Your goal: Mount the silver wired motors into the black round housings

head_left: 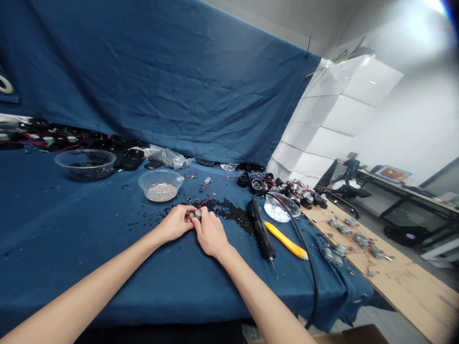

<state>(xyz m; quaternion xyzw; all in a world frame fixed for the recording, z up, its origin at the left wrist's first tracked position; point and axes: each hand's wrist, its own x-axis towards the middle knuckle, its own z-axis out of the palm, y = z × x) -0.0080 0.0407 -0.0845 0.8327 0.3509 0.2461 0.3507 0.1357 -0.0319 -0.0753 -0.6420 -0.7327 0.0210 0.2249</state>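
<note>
Pinching a small silver motor (198, 214) between them, the left hand (174, 223) and right hand (210, 233) curl closed just beside the scattered black granules (225, 211) on the blue-covered bench (89, 267).

Soldering iron (261, 234) beside knife (286, 240) (on cloth (89, 267))

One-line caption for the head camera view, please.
Left hand and right hand pinch a small silver cylindrical motor on blue cloth beside black granules.

Glare (428, 16) top right, edges somewhat warped
</note>
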